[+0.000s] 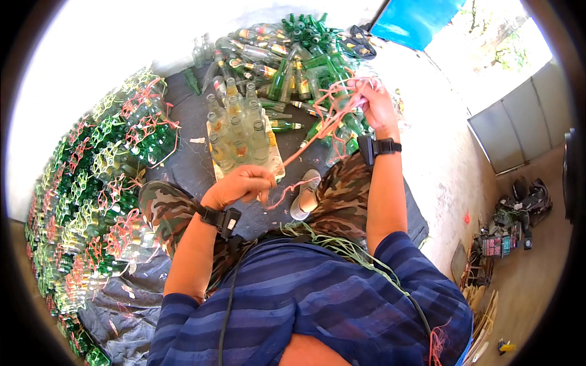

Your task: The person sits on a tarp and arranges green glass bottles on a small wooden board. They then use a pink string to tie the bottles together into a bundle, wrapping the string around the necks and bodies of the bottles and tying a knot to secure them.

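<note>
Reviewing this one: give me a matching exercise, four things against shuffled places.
1. Pink plastic string
2. Upright clear glass bottles
3. Thin green plastic strands
4. Flat bright-blue panel

A. Along the dark-blue striped shirt
B. Toward the picture's upper right
C. Between left hand and right hand
D. On a cream rectangular base

Pairs: 1-C; 2-D; 3-A; 4-B

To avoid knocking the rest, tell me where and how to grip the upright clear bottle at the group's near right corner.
Grip the clear bottle by its neck, probably best from above: it stands upright with its slim neck free, while other bottles crowd its body on the left and behind.
</note>
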Available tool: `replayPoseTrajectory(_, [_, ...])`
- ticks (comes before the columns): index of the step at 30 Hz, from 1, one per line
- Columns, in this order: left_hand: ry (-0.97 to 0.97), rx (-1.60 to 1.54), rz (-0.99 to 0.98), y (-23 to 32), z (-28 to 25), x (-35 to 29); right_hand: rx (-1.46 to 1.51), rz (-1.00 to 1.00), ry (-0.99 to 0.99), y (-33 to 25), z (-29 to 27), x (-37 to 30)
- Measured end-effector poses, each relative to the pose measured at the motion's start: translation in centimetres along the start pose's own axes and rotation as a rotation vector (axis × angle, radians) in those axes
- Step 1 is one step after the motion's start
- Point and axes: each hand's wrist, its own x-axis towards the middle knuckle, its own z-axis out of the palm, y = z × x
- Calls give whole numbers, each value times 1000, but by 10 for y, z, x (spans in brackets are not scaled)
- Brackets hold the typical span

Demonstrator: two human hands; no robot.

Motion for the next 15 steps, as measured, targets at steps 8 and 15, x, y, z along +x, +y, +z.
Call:
replayPoseTrajectory(8, [-86,135,-41,-25,-5,4,224,242,-324,41,65,-88])
replayPoseTrajectory(15, [107,175,173,-46,5,29,47,409,-502,63,116,-130])
